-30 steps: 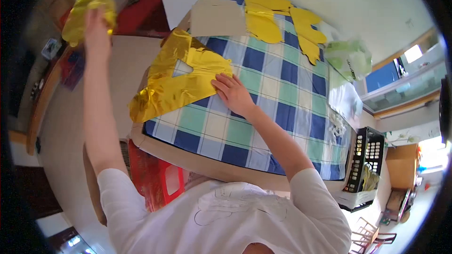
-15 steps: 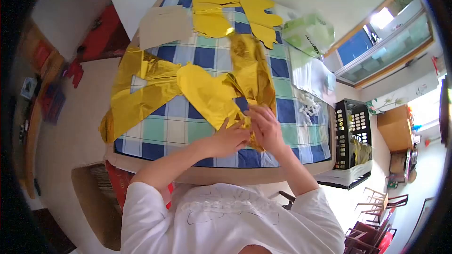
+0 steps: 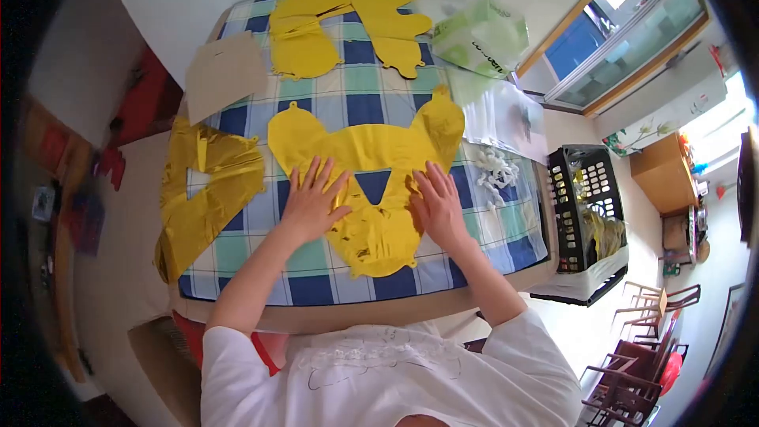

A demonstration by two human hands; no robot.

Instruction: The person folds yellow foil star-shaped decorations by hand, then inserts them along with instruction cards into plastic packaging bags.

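Observation:
A gold foil piece (image 3: pixel 371 150) with two ear-like lobes and a triangular hole lies spread flat on the checkered cloth (image 3: pixel 308 269). On its left side rests my left hand (image 3: pixel 311 199), fingers spread and pressing down on the foil. My right hand (image 3: pixel 437 204) lies on the right edge of the same piece, its fingers stretched out. Left of them is a crumpled gold foil piece (image 3: pixel 225 190) with a small hole. Two flat yellow pieces, one rounded (image 3: pixel 304 39) and one wavy-edged (image 3: pixel 391 28), lie at the far side.
A beige sheet (image 3: pixel 227 77) lies at the far left. Towards the right are a green-and-white plastic bag (image 3: pixel 484 38), clear plastic sheets (image 3: pixel 506 120) and a bundle of white string (image 3: pixel 496 170). A black crate (image 3: pixel 585 205) stands beside the table on the right.
The middle foil piece, folded and bunched before, now lies opened out. My hands have moved apart, from close together near the front edge to either side of it. The view has shifted.

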